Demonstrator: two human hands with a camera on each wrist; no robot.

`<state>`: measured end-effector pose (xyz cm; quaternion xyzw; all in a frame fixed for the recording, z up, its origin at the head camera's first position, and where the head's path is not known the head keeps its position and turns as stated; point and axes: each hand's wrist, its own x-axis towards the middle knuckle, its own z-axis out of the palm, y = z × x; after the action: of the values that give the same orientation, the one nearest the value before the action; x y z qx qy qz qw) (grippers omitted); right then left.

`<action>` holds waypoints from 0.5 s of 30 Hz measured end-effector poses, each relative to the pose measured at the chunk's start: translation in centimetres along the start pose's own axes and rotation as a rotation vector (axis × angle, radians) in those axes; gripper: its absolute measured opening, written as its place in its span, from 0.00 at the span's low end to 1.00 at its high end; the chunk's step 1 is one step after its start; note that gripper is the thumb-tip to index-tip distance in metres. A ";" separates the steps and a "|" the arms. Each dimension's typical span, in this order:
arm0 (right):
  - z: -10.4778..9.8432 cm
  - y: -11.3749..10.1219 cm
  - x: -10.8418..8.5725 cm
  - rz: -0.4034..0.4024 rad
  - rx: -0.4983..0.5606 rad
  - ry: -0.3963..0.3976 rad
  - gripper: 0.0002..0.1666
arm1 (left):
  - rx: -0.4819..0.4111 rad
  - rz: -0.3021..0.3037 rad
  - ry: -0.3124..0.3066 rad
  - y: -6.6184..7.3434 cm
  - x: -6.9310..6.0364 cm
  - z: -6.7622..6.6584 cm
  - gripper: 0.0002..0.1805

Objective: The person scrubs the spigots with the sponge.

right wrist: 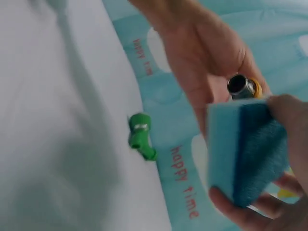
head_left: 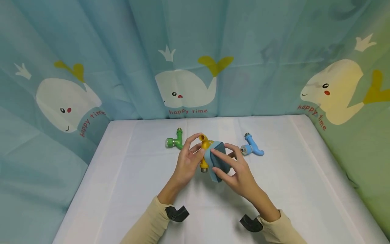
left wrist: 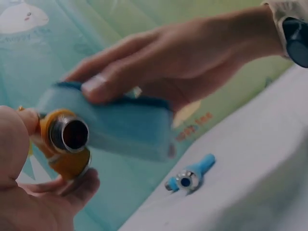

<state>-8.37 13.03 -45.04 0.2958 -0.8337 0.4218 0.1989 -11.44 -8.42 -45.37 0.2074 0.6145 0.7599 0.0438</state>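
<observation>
Yellow tap (head_left: 206,145) is up in my hands over the middle of the white table (head_left: 137,193), its metal threaded end pointing near and its bent spout at the far side. Nearest me, my sleeves (head_left: 149,218) come in from left and right, each with a black wrist mount (head_left: 176,214). My left hand (head_left: 186,164) pinches the tap between thumb and fingers; my right hand (head_left: 240,171) grips a blue sponge (head_left: 223,166) from its dark side, fingers bent over the edges. The pale side faces the tap and seems to be against its right flank. To wipe well, I'd judge, I should press evenly with that soft face, hold the tap firmly clear of the wiping path, and turn it little by little so the sponge reaches the spout, the neck and round the thread; too hard a push could twist it from my pinch. Farther off, a green tap (head_left: 179,137) lies left and a blue tap (head_left: 251,144) right; beyond them hangs the whale-printed curtain (head_left: 131,84).
</observation>
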 end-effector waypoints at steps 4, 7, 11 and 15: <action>-0.2 0.3 -0.2 -0.012 0.002 -0.042 0.28 | 0.025 0.019 0.052 -0.2 0.3 0.1 0.28; -0.2 0.2 0.1 -0.023 0.014 -0.046 0.29 | 0.036 0.041 0.071 -0.3 0.6 0.2 0.28; -0.4 0.2 0.1 -0.007 -0.035 -0.106 0.30 | 0.047 0.054 0.087 -0.3 0.8 0.3 0.28; -0.7 0.5 0.0 0.017 -0.068 -0.103 0.34 | 0.058 0.042 0.138 -0.3 0.9 0.4 0.28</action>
<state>-8.66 13.87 -44.88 0.3033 -0.8591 0.3791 0.1620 -12.14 -7.72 -45.35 0.1686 0.6334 0.7549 -0.0207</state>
